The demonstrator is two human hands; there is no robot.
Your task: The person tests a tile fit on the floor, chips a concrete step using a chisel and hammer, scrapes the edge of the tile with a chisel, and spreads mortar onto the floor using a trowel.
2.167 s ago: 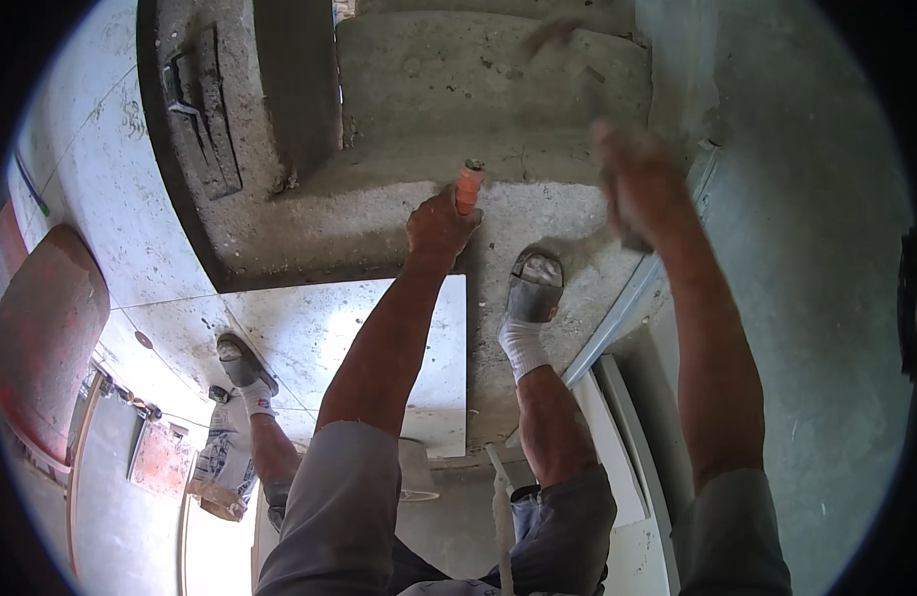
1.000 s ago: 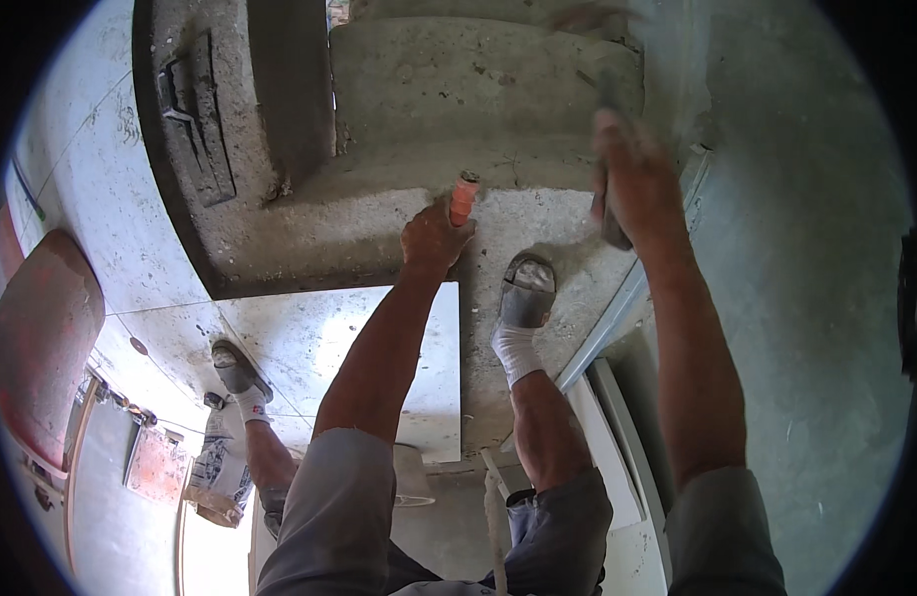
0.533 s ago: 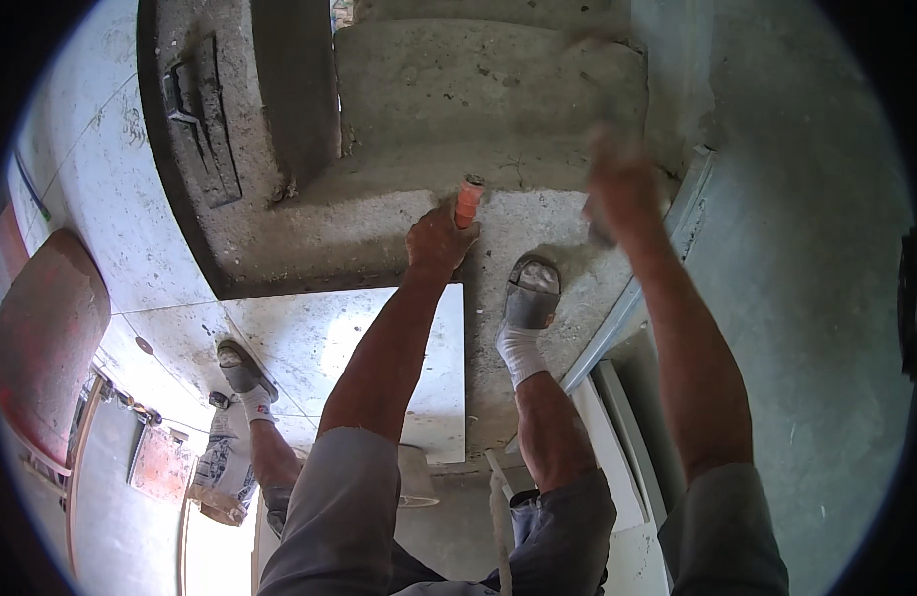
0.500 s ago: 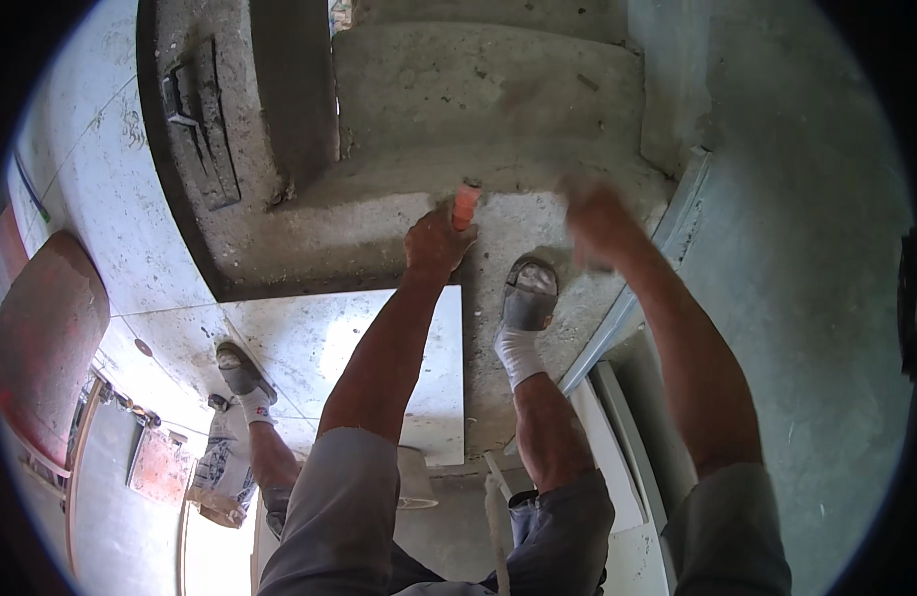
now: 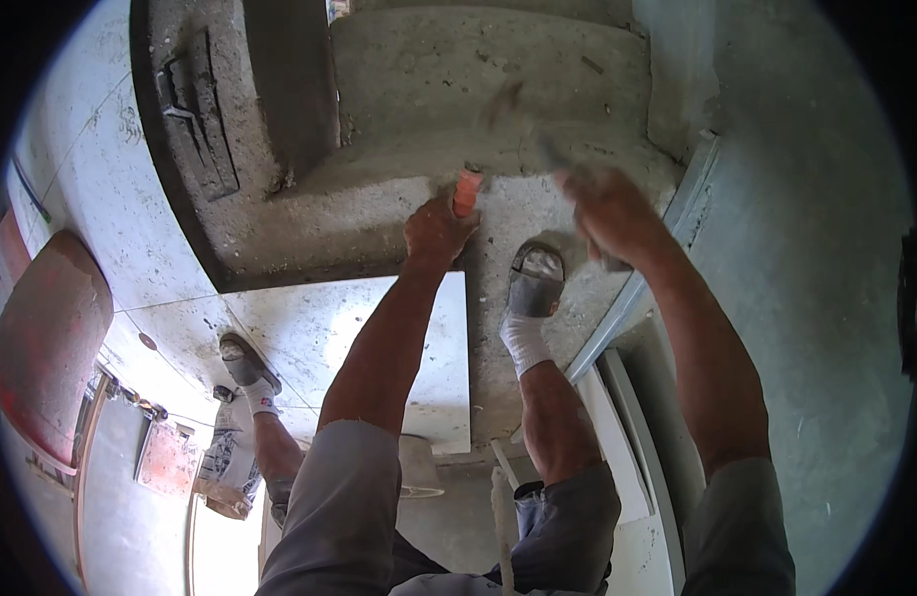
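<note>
Orange grip [image 5: 467, 193] is held, printed bag [image 5: 226, 459] well apart.

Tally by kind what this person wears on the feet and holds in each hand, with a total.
Dark sandals: 2
White socks: 2
Orange-gripped tool in the left hand: 1
Hammer-like tool, blurred, in the right hand: 1
Total: 6

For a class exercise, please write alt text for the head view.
A person's left hand grips an orange, ribbed cylinder; their right hand holds a blurred, hammer-like tool. Their sandalled feet stand on white tile and rough concrete.
</note>
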